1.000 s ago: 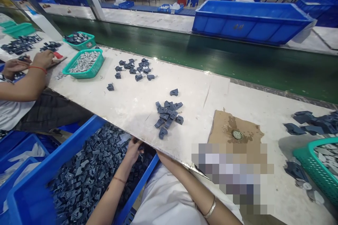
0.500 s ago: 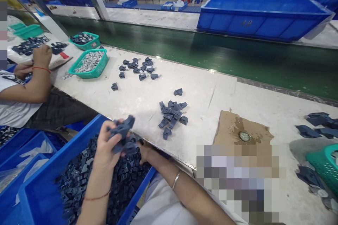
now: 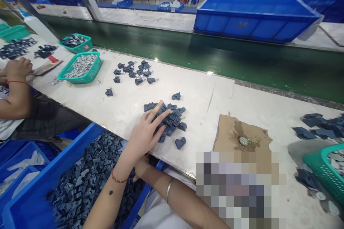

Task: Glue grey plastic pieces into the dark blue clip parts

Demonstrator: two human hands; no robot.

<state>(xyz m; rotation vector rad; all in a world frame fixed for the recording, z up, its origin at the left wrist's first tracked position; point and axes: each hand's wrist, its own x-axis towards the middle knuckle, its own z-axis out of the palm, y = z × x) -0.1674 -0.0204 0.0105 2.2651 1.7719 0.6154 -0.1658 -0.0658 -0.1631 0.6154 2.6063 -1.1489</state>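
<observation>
I have left hand (image 3: 143, 134) over pile of dark pieces (image 3: 175, 121) on counter (image 3: 199, 125), fingers (image 3: 156, 110) spread, overlapping left part of pile; firm contact I can't tell. One loose piece (image 3: 180, 143) just beside pile at near side, another loose piece (image 3: 176, 96) beyond it. My right hand (image 3: 141, 167) sits below counter edge, above blue bin (image 3: 27, 197) full of similar pieces; partly hidden behind left forearm, so can't tell finger state. Cardboard (image 3: 228, 128) lies right of pile, round disc (image 3: 244, 141) on it.
</observation>
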